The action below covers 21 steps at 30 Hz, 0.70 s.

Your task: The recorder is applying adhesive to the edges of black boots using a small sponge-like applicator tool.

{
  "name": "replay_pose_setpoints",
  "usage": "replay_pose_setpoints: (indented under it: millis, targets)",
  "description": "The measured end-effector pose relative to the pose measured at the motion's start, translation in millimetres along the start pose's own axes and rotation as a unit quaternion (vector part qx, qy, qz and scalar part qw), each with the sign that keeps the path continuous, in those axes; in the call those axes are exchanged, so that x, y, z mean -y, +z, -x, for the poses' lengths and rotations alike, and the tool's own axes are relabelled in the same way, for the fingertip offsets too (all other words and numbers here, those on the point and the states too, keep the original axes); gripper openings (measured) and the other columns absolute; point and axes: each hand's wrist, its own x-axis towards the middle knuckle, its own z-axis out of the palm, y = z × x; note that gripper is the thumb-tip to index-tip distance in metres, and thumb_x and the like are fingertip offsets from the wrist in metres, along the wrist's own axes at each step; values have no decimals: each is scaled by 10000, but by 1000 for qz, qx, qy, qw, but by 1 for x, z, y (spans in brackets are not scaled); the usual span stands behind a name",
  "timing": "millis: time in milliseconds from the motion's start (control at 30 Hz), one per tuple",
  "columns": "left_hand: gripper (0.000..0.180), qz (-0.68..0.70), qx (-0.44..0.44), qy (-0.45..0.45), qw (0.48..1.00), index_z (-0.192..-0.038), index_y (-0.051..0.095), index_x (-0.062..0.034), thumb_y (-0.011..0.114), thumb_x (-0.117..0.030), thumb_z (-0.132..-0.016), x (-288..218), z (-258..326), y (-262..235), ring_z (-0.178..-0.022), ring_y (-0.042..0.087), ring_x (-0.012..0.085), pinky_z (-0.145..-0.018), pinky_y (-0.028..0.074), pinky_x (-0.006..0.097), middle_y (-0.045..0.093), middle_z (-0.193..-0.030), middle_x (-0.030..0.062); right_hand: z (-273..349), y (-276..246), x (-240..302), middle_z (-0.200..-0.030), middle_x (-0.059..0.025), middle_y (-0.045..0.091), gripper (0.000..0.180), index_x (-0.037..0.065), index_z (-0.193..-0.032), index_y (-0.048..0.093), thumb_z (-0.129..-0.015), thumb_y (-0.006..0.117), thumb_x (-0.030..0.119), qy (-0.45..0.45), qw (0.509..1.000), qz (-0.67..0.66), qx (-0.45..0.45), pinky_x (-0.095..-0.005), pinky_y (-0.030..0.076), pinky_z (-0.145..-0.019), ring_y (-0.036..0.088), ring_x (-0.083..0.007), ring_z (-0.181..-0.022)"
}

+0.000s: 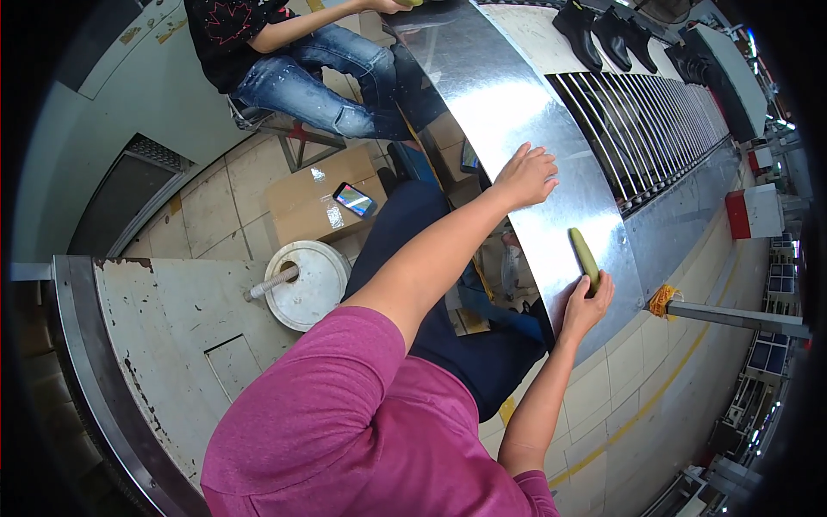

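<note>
My right hand is closed round the near end of a slim olive-green thing with a rounded tip, shaped like a small cucumber. Its far end points away over the shiny metal tabletop; exactly what it is, I cannot make out. Farther off and to the left, my left hand rests at the metal surface, fingers loosely bent and slightly apart, with nothing seen in it. At the top edge, a co-worker's hand holds a similar green thing, partly cut off.
Beyond the tabletop runs a rack of metal bars, with black boots behind it. To the left, a phone lies on a cardboard box, near a white lidded bucket. A seated co-worker's legs are at the upper left.
</note>
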Motion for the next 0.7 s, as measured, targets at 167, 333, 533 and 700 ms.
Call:
replay_pose_setpoints:
  millis: [167, 333, 533, 700]
  targets:
    - [334, -12, -7, 6, 1000, -1211, 722, -117, 586, -338, -1000, 3, 2, 2, -1455, 415, 278, -1253, 200, 485, 608, -1422, 93, -1, -4, 5, -1439, -226, 562, 395, 47, -1305, 638, -917, 658, 115, -30, 999, 15, -2, -521, 355, -1163, 442, -457, -1390]
    - [337, -7, 1, -10, 1000, -1210, 724, -118, 579, -341, -1002, 4, 2, 0, -1455, 415, 275, -1252, 207, 479, 611, -1419, 93, -1, -2, 10, -1394, -240, 580, 354, 30, -1245, 651, -912, 690, 143, -41, 999, 6, 0, -524, 361, -1155, 453, -469, -1371]
    - [321, 5, 5, -15, 1000, -1197, 728, -118, 588, -324, -996, 6, -2, -2, -1448, 424, 272, -1248, 215, 482, 611, -1422, 87, -2, -1, 21, -1367, -260, 589, 355, 15, -1147, 652, -894, 754, 242, -18, 999, 23, -20, -537, 364, -1149, 461, -480, -1352]
    - [308, -12, 6, -8, 1000, -1199, 721, -108, 603, -295, -986, 2, -1, -3, -1442, 427, 277, -1245, 217, 485, 610, -1418, 89, -5, 0, 14, -1337, -268, 600, 389, 8, -1174, 650, -903, 745, 271, -53, 998, 45, -5, -542, 332, -1170, 472, -484, -1328]
